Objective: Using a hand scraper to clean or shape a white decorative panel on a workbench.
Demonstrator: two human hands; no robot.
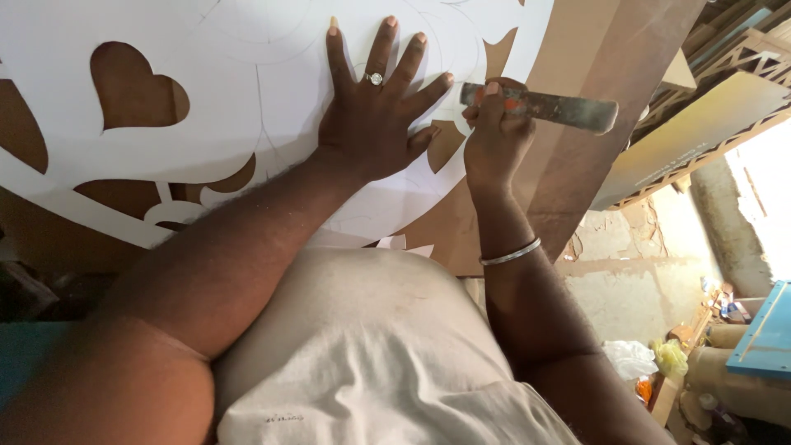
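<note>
— Stencil sheet [247,115], white w/ heart cutouts, lies on brown board [577,49]?
— Yep. Left hand [375,124] pressed flat on it, fingers spread; right hand [494,136] fist-tight round a worn blade tool [560,107] at sheet's edge.

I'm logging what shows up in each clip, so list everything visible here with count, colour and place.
Cut-out sheet: one, white, with a heart-shaped hole and other openings, spread over the upper left.
Board: one, brown, under the sheet and showing to its right.
Tool: one, grey and worn, with an orange patch near the grip, upper middle.
Panels: a few, tan, leaning at the upper right.
Blue board: one, at the right edge.
Clutter: white and yellow bags and small items, on the floor at lower right.
Ring: one, silver, on the left hand.
Bangle: one, silver, on the right wrist.
Shirt: one, off-white, bottom middle.
Left hand: flat on the sheet, fingers spread.
Right hand: gripping the tool.
</note>
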